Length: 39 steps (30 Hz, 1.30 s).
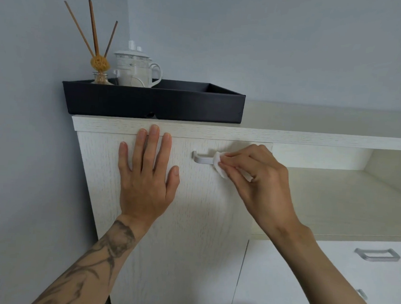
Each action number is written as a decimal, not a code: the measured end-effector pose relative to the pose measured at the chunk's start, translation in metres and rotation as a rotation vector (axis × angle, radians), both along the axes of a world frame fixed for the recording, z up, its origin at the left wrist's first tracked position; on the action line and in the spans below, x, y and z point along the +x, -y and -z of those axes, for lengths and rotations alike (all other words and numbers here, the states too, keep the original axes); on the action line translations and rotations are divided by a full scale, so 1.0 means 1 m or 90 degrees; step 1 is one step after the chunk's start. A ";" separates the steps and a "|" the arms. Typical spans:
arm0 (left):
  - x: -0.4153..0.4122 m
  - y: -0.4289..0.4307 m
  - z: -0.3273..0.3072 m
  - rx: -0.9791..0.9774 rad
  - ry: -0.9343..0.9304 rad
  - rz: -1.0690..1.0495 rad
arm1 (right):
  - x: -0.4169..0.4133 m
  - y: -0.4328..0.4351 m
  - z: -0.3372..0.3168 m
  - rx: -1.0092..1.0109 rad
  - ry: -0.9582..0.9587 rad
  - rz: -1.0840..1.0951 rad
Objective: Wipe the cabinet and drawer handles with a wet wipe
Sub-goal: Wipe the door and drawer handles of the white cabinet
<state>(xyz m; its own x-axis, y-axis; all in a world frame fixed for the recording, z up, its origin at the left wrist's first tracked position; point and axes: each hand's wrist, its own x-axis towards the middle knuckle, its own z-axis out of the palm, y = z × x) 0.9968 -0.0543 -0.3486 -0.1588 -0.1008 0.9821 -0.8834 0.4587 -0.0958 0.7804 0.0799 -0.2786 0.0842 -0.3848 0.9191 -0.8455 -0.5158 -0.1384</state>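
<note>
Item one, right hand: fingers and thumb curled, pinching a small folded white wet wipe against the short brushed-metal bar handle of the pale wood-grain cabinet door. Item two, left hand: open, fingers straight and spread, palm flat on the same door just left of the handle, fingertips reaching the edge of the pale wood-grain cabinet top; I read it as bracing the door. Item three, the relation I steer by: the handle's long axis runs level, left to right, high on the door. The wipe sits on its right part, and the bare stretch lies leftward, between my two hands, so the right hand is the one on the job and I judge the stroke runs along the bar. Item four, pending: a wider grey metal drawer handle on the white drawer front, low and to the right, well apart and on the right hand's side; it looks not yet reached. Item five, surroundings: an open shelf recess right of the door; on top, a black rectangular tray holding white lidded ceramic mugs and a glass reed diffuser.
</note>
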 end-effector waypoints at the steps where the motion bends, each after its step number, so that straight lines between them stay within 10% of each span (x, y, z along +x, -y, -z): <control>1: 0.000 0.000 0.000 -0.001 -0.001 0.000 | -0.007 -0.002 0.000 0.003 0.005 0.002; 19: -0.001 0.000 0.000 -0.005 0.000 -0.007 | -0.007 -0.015 0.006 0.091 0.365 -0.030; 30: -0.001 0.000 0.000 -0.007 -0.002 -0.006 | -0.001 -0.016 0.011 0.072 0.394 -0.060; 39: -0.001 -0.001 -0.001 -0.005 -0.003 -0.001 | 0.008 -0.019 0.012 -0.041 0.187 0.080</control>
<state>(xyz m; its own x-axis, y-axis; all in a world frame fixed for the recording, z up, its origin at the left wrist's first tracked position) 0.9956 -0.0532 -0.3475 -0.1545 -0.0927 0.9836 -0.8847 0.4562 -0.0960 0.7885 0.0987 -0.2903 -0.2328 -0.3153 0.9200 -0.8316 -0.4259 -0.3564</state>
